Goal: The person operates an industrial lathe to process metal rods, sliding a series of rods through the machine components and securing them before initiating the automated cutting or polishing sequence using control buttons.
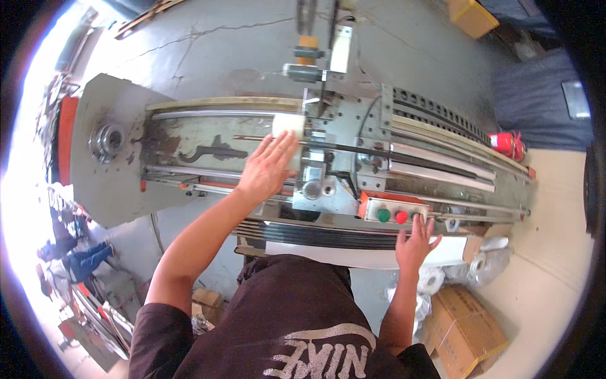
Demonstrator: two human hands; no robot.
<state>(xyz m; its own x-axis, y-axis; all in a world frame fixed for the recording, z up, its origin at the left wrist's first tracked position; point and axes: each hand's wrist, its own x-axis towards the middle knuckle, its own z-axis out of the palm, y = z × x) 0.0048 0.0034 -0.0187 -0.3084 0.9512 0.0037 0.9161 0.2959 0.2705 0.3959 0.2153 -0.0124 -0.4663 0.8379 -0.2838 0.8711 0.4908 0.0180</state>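
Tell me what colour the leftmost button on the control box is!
The leftmost button is green, seen best in the head view.

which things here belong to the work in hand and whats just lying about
Likely in use:
white block, under the left hand
push-button box, at the right hand
long black rod

Likely lying about:
black hooked tool
large cardboard box
yellow box

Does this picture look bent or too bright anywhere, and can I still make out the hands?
Head view: fisheye distortion bows the long machine, with dark corners; head view: the far left is washed out to white; head view: metal bars show bright glare; head view: the left hand and right hand are readable.
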